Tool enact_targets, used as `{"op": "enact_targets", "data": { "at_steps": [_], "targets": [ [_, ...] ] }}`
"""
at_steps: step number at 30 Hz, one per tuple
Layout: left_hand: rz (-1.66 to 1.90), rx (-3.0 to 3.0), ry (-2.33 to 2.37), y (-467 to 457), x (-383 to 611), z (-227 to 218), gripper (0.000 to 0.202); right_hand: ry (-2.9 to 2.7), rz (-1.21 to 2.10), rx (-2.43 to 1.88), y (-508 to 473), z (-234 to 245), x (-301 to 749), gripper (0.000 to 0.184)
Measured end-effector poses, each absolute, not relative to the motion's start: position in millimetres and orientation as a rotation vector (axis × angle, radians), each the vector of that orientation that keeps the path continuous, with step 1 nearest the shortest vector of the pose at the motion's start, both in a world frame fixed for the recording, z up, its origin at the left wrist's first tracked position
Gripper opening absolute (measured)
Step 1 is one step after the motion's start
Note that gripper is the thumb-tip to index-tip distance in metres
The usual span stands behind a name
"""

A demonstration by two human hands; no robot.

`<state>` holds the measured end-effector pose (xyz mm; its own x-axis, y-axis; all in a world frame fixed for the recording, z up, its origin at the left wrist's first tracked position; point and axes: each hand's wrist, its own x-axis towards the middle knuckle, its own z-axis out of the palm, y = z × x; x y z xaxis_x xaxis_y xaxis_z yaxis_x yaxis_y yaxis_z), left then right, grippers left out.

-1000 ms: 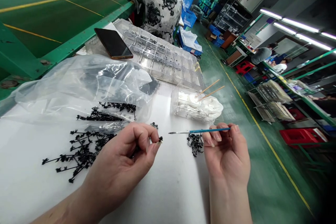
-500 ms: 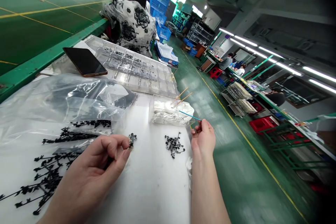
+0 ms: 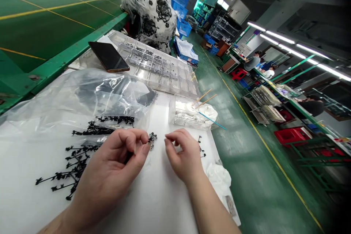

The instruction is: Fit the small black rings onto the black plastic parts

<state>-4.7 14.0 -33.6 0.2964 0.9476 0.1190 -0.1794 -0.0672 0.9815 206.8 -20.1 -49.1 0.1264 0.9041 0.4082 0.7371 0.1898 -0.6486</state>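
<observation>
Between the thumb and forefinger of my left hand is a small black flower-shaped piece with little round, shiny spots. My right hand is just to its right, apart from it, thumb and fingertips drawn together in a pinch. Whether anything tiny sits between those fingertips I cannot make out. A blue stick leans on a clear box of white material, beyond my right hand. Several black branched pieces lie right of that hand, partly hidden by it. More black stems are spread left of my left hand.
A clear plastic bag lies at the left, below a phone. Behind it is a clear compartment tray holding small parts. Crumpled white material sits at the table's right edge. A green metal rail borders the left.
My right hand has let go of the blue stick, which now rests on the box, and has moved left towards the piece in my left hand. The camera view has shifted.
</observation>
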Motion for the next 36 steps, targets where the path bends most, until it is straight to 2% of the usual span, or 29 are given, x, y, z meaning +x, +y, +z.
{"op": "enact_targets", "data": {
  "at_steps": [7, 14, 18, 22, 27, 31, 36],
  "targets": [
    [1.116, 1.293, 0.781, 14, -1, -33, 0.029, -1.785, 0.301, -1.881, -2, -63, 188, 0.005],
    [1.081, 1.357, 0.758, 13, 1, -35, 0.029, -1.839, 0.259, -1.931, -1, -65, 182, 0.008],
    [1.069, 1.398, 0.779, 12, 4, -39, 0.027, -1.726, 0.302, -1.834, -2, -65, 187, 0.007],
    [1.038, 1.467, 0.772, 10, 6, -39, 0.027, -1.388, 0.614, -1.667, -8, -55, 194, 0.005],
    [1.016, 1.512, 0.774, 7, 7, -38, 0.026, -1.033, 0.926, -1.305, -24, -31, 199, 0.011],
    [0.976, 1.6, 0.739, 8, 6, -40, 0.026, -1.081, 1.013, -1.142, -36, -20, 202, 0.006],
    [0.951, 1.654, 0.738, 8, 6, -38, 0.025, -1.285, 0.932, -1.17, -41, -21, 202, 0.014]
  ]
}}
